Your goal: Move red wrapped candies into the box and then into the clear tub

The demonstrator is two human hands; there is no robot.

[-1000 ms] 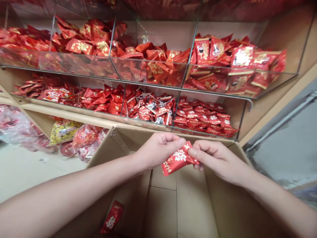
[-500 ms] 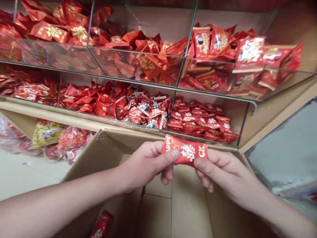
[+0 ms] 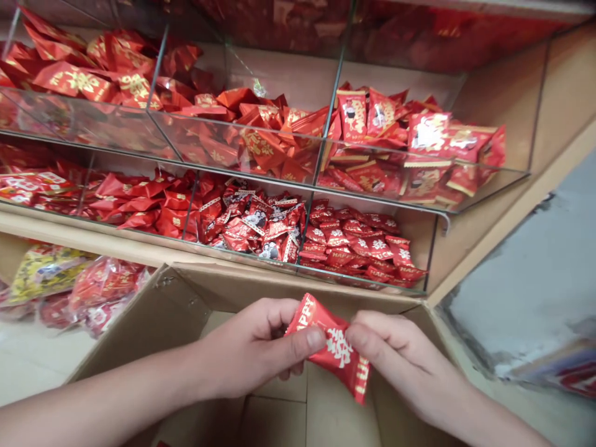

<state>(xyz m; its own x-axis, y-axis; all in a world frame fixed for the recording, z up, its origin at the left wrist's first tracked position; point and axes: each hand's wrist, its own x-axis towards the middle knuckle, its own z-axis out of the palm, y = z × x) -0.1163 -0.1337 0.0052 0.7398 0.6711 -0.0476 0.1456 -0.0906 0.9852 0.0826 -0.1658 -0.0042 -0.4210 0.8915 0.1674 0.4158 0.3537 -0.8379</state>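
Observation:
A red wrapped candy point(image 3: 336, 349), printed HAPPY and LUCK around a pale Chinese character, is held slanting down to the right over an open cardboard box point(image 3: 133, 332). My left hand point(image 3: 267, 344) is closed on its left end, thumb on top and fingers beneath. At the upper right edge of the wrapper, my right hand point(image 3: 400, 354) pinches it between thumb and forefinger. Similar red candies point(image 3: 361, 239) lie heaped in the lower right shelf compartment, just beyond the box.
Clear-fronted shelf compartments hold red packets point(image 3: 261, 133), gold-edged red packets point(image 3: 428, 136) and red-and-white candies point(image 3: 258, 217). Plastic bags point(image 3: 105, 288) of sweets sit on the floor at left, beside a yellow bag point(image 3: 44, 279). A grey wall point(image 3: 516, 273) stands right.
The candy has turned from nearly level to slanting down rightward, and my right hand has shifted to its upper edge. The view has tilted, and the loose candy in the box has nearly left it.

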